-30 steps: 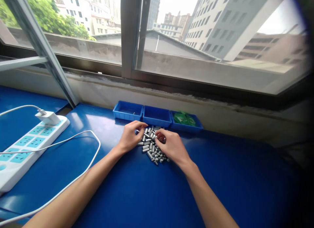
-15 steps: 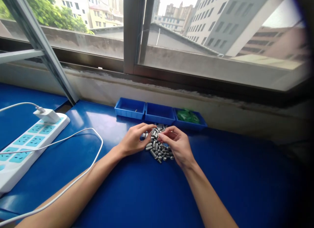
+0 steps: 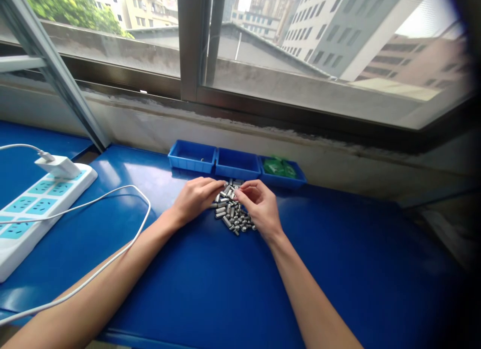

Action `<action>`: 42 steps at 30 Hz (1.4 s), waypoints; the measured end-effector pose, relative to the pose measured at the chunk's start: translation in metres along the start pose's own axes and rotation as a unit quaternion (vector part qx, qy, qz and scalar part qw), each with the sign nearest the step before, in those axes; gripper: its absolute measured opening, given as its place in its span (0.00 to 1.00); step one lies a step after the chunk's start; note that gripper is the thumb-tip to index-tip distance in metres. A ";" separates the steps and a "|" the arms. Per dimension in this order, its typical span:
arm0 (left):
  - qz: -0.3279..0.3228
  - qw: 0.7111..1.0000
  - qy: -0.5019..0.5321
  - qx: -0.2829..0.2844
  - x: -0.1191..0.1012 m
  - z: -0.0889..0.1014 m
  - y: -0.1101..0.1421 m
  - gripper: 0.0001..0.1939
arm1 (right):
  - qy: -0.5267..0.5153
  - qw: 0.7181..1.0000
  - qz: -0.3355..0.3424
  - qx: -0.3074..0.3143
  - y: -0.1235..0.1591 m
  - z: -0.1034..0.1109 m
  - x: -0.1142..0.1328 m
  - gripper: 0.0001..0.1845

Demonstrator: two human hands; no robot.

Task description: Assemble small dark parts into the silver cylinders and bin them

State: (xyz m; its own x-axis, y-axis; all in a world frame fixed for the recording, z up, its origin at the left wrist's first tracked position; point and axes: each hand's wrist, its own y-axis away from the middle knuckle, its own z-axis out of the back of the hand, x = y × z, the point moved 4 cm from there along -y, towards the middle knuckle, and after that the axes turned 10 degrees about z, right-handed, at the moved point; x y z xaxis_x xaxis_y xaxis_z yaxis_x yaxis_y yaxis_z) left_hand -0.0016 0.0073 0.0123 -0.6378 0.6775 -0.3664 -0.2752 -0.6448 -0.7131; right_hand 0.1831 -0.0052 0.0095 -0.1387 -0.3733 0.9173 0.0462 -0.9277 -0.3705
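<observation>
A pile of small silvery metal parts, many of them short and rod-shaped, lies on the blue tabletop between my hands. At the pile's left edge rests my left hand, its fingers stretched out over the nearest parts; its thumb is mostly hidden. My right hand is over the right side of the pile, thumb and index fingertip brought together in a pinch. A small metal part seems to be between those fingertips, mostly covered by them.
Behind the pile stand three blue bins: a left bin with a tiny item inside, a middle bin, and a right bin holding green plastic. A white power strip with a plugged-in charger and a white cable lie at left. A window is beyond.
My left hand's fingers have come down flatter over the pile's edge, and the gap between thumb and fingers no longer shows. My right hand keeps its pinch. The whole view has shifted slightly.
</observation>
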 end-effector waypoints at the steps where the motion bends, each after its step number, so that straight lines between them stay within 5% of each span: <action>1: 0.028 0.999 -0.020 -0.019 0.008 0.003 -0.004 0.10 | 0.053 0.998 0.025 -0.002 0.000 0.002 0.003 0.11; 7: 0.213 0.964 -0.114 -0.106 0.062 0.022 -0.017 0.14 | 0.262 0.953 0.140 0.057 0.003 0.007 0.022 0.04; 12: 0.240 0.958 -0.122 -0.095 0.078 0.021 -0.014 0.15 | 0.384 0.890 0.190 0.154 0.005 0.003 0.024 0.06; 16: 0.219 0.966 -0.113 -0.074 0.066 0.015 -0.012 0.14 | 0.424 0.865 0.200 0.180 0.007 0.003 0.022 0.08; 24: 0.097 0.986 -0.109 0.080 0.005 -0.008 -0.001 0.13 | 0.389 0.887 0.174 0.175 0.007 0.006 0.012 0.11; 35: 0.109 0.986 -0.090 0.083 -0.011 -0.003 0.001 0.12 | 0.388 0.892 0.155 0.175 0.011 0.011 0.020 0.07; 42: 0.103 0.989 -0.097 0.047 -0.013 -0.004 0.002 0.11 | 0.294 0.933 0.119 0.169 0.007 0.013 0.010 0.05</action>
State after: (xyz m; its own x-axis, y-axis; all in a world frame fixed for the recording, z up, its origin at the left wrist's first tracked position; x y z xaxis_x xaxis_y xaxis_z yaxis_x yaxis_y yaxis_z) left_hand 0.0088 -0.0015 0.0136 -0.8104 0.4543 -0.3698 -0.1856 -0.7979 -0.5735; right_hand 0.1945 -0.0159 0.0179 -0.5988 -0.5912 0.5404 0.4395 -0.8065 -0.3954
